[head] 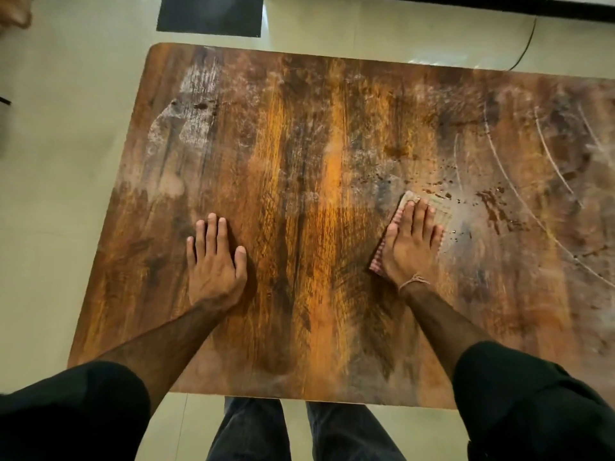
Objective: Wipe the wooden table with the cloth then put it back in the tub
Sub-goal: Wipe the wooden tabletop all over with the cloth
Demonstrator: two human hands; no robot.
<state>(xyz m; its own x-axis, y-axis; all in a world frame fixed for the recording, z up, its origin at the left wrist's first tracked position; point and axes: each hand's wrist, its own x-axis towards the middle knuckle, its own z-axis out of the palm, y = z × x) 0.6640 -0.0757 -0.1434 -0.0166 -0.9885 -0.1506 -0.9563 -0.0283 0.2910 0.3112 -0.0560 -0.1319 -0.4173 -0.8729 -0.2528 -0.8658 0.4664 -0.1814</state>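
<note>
The wooden table fills the view, its brown top marked with whitish dusty patches, curved white streaks and dark wet spots. My right hand lies flat with straight fingers on a small checked cloth, pressing it onto the tabletop right of centre. Most of the cloth is hidden under the palm. My left hand rests flat on the bare wood left of centre, holding nothing. No tub is in view.
Pale floor tiles surround the table. A dark mat lies on the floor beyond the far edge, and a thin cable runs at the far right. My legs stand at the near edge.
</note>
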